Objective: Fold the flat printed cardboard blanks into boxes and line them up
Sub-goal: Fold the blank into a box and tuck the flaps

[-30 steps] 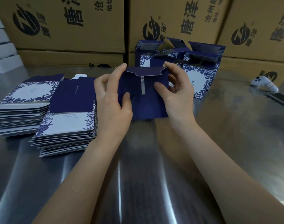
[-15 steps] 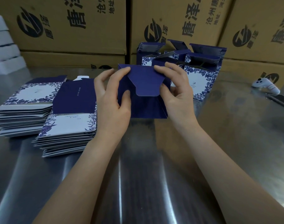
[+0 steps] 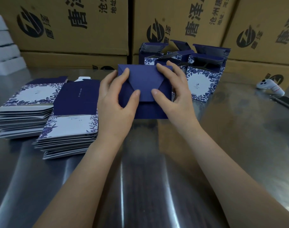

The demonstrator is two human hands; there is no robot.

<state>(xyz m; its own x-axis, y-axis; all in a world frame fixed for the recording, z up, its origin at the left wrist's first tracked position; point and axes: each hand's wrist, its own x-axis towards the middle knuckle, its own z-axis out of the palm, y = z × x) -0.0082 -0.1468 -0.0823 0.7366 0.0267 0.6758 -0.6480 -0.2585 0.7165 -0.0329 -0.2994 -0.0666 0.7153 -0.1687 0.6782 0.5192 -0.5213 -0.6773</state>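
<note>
Our left hand (image 3: 114,104) and right hand (image 3: 176,97) grip the box (image 3: 145,111), thumbs on its flap (image 3: 144,83), blanks (image 3: 66,129) left of it

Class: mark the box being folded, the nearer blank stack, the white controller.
box being folded (image 3: 144,80): head view, folded flap.
nearer blank stack (image 3: 71,125): head view, top sheet.
white controller (image 3: 267,85): head view, body.

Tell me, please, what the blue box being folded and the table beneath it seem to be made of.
The blue box: thin cardboard, matte finish, judging by its crisp folded flaps and dull surface. The table: likely stainless steel, brushed, judging by its streaky reflections.
</note>
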